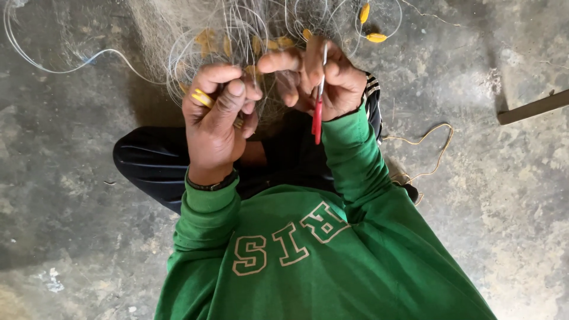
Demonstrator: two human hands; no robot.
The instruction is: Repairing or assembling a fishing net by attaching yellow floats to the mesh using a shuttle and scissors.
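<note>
A fine, pale fishing net (178, 29) with small yellow floats (376, 37) lies bunched on the concrete floor in front of me. My left hand (216, 112) is closed on a gathered part of the net, with a yellow float (202, 98) pinched between its fingers. My right hand (323, 80) grips a thin tool with a red handle (317, 121) and a pale metal tip, held upright against the net strands. Both hands are close together above my lap. Green sleeves cover my arms, and a dark band sits on my left wrist.
Loops of clear line (47, 65) trail over the grey concrete floor (59, 178) at the upper left. A thin tan cord (435, 145) lies to the right of my legs. A dark bar (533, 106) juts in at the right edge.
</note>
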